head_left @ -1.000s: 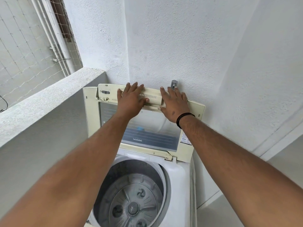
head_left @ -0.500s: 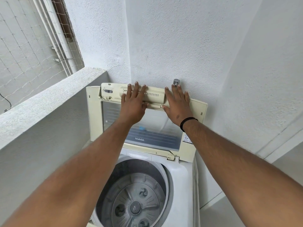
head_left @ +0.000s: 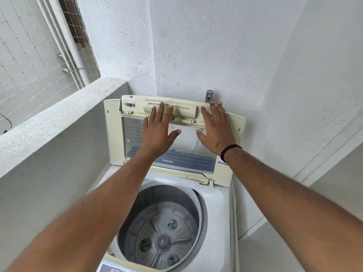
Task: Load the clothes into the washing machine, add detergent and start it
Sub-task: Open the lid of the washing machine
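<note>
Both hands are reaching up at the lid [head_left: 117,134], which is standing raised against the wall [head_left: 196,46] behind the washer [head_left: 214,203]. The left hand [head_left: 159,132] and right hand [head_left: 217,132] are spread flat, fingers straight, each grip holding nothing. The drum [head_left: 163,232] is sitting open below, showing only its agitator.

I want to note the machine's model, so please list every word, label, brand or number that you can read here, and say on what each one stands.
No text here is legible.
Lid: a small dark word on the window's lower band, seen upside down, too blurred to read.
White sticker on the lid's right frame, by the right hand's wrist: print too small.
Control panel at the bottom edge: grey lines of text, blurred and cut off.
</note>
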### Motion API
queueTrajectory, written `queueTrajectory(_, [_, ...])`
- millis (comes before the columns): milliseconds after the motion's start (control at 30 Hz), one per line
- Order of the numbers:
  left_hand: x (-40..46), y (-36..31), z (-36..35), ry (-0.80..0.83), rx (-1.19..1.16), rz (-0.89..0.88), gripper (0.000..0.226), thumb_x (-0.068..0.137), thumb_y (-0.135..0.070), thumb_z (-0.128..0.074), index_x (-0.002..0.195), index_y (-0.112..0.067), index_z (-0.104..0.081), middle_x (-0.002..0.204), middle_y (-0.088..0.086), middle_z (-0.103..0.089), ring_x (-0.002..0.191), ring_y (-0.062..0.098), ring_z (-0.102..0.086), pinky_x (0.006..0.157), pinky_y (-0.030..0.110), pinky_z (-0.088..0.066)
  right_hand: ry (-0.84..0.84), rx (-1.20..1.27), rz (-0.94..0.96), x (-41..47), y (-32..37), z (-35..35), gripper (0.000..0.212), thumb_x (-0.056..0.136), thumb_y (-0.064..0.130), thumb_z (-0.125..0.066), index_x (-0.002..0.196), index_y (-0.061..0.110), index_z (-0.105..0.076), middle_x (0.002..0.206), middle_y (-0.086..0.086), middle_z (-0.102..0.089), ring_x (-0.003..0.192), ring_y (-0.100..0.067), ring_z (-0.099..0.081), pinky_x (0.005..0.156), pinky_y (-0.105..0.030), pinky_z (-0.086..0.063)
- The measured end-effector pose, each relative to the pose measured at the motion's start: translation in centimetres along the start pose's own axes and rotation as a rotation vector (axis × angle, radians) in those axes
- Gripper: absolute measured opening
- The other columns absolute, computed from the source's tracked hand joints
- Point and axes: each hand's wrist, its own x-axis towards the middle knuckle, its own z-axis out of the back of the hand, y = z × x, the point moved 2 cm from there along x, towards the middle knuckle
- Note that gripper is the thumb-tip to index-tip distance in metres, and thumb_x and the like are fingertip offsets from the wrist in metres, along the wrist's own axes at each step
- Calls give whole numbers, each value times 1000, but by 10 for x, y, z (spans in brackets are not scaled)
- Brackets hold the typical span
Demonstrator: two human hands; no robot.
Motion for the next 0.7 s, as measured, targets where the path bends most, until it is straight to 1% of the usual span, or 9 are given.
queueTrajectory(67, [-10, -2, 7, -24, -44, 0, 68, 94, -46, -61, 154, -26, -36, 164, 7, -27, 152, 31, -21, 119, 49, -21, -37, 20, -5, -13, 3, 6, 66, 92, 36, -60, 150, 14, -37, 158, -19, -27, 152, -38, -8, 120, -53, -20])
queueTrajectory(133, [-21, -6, 16, -40, -166, 17, 55, 93, -40, -65, 144, -23, -51, 149, 7, -49, 139, 30, -41, 112, 44, -33, -73, 74, -1, -26, 7, 13, 54, 90, 33, -62, 140, 14, -51, 152, -16, -39, 150, -37, -17, 118, -52, -25])
queueTrajectory(233, [-44, -15, 25, -29, -341, 81, 38, 94, -36, -65, 129, -21, -65, 130, 1, -65, 124, 23, -55, 102, 40, -45, -102, 151, 21, -45, 13, 22, 39, 89, 30, -62, 125, 13, -63, 131, -9, -57, 137, -31, -39, 106, -49, -38])
queueTrajectory(300, [-64, -21, 29, -11, -384, 104, 28, 95, -37, -65, 118, -23, -70, 123, -3, -68, 115, 19, -60, 94, 41, -50, -68, 216, 35, -59, 19, 25, 33, 91, 29, -61, 119, 13, -66, 114, -4, -65, 119, -28, -50, 95, -45, -45])
queueTrajectory(400, [-91, -23, 28, 26, -386, 66, 19, 94, -36, -66, 102, -21, -75, 110, -3, -72, 102, 16, -65, 83, 35, -52, 14, 333, 11, -84, 28, 26, 27, 93, 30, -58, 114, 16, -67, 90, 2, -70, 91, -21, -61, 79, -40, -53])
queueTrajectory(467, [-108, -23, 28, 37, -427, 88, 20, 93, -35, -67, 96, -17, -75, 104, -3, -74, 98, 15, -67, 82, 34, -53, 53, 365, -38, -105, 33, 26, 24, 93, 32, -59, 110, 19, -69, 83, 4, -72, 79, -19, -64, 73, -34, -55])
queueTrajectory(567, [-131, -21, 27, 49, -559, 171, 27, 95, -38, -66, 89, -15, -77, 91, -7, -75, 89, 10, -69, 80, 34, -54, 85, 378, -129, -139, 40, 30, 22, 91, 35, -60, 105, 21, -70, 89, 1, -75, 79, -21, -67, 72, -28, -52])
queueTrajectory(633, [-149, -22, 26, 54, -625, 199, 32, 96, -42, -63, 82, -17, -77, 73, -16, -71, 75, -4, -65, 68, 27, -50, 105, 375, -198, -163, 47, 34, 23, 91, 35, -61, 107, 21, -70, 90, 2, -74, 81, -21, -67, 75, -32, -54])
queueTrajectory(700, [-166, -26, 21, 101, -661, 201, 35, 96, -43, -62, 77, -15, -75, 56, -20, -62, 58, -7, -57, 56, 18, -38, 108, 378, -271, -189, 53, 41, 23, 91, 33, -61, 108, 21, -70, 87, 4, -73, 81, -20, -66, 75, -34, -55])
